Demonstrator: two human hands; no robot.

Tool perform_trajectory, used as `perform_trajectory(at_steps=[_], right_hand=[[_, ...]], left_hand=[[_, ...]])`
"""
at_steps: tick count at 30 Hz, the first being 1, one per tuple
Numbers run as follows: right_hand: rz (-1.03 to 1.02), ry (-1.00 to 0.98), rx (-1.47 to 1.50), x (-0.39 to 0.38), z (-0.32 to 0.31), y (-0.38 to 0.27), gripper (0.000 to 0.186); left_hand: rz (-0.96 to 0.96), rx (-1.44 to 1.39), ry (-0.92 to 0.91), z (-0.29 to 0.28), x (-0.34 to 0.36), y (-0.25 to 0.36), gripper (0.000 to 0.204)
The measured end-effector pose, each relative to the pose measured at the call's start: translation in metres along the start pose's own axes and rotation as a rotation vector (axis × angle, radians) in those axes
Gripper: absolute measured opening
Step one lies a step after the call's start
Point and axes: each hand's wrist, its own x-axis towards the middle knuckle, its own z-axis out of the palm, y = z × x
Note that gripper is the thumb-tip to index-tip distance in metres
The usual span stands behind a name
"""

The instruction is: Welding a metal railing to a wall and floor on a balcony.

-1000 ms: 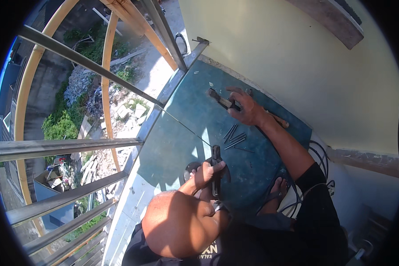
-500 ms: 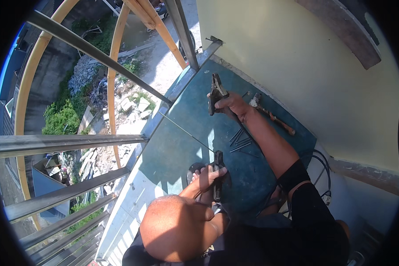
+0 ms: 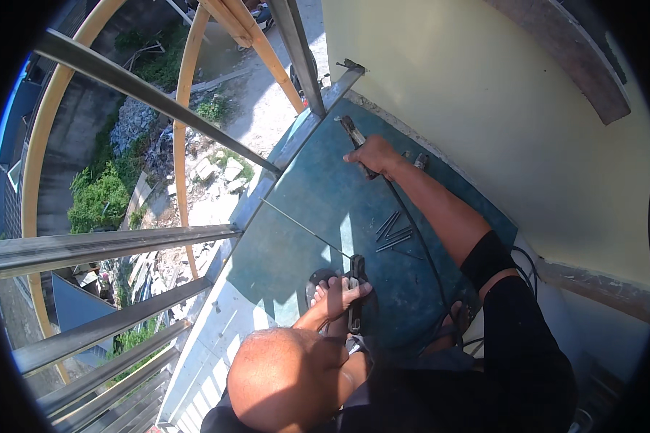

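The right hand (image 3: 374, 154) is closed around a cabled clamp (image 3: 349, 130) at the far end of the green surface (image 3: 289, 260); nearer, the left hand (image 3: 338, 294) curls around a black clamp (image 3: 356, 265), a thin rod (image 3: 303, 226) extending far-left from its tip; loose rods (image 3: 395, 241) lie right.

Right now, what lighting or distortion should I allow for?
Head view, outside: hard sun bleaches the rubble; head view, centre: shade covers much of the green surface, with a bright streak near the thin rod; head view, left: a wooden pole looks bowed, likely fisheye distortion.
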Motion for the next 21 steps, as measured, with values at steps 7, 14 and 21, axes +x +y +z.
perform_trajectory(at_steps=[7,14,21], right_hand=[[-0.065,0.052,-0.189,0.016,-0.008,-0.022,0.034],[-0.114,0.055,-0.276,0.033,-0.008,-0.03,0.034],[-0.066,0.05,-0.147,0.039,-0.006,-0.04,0.029]], left_hand=[[-0.026,0.109,0.126,0.005,0.006,-0.009,0.056],[0.012,-0.026,0.049,0.002,0.007,-0.013,0.054],[-0.094,0.156,0.054,0.006,0.019,-0.034,0.07]])
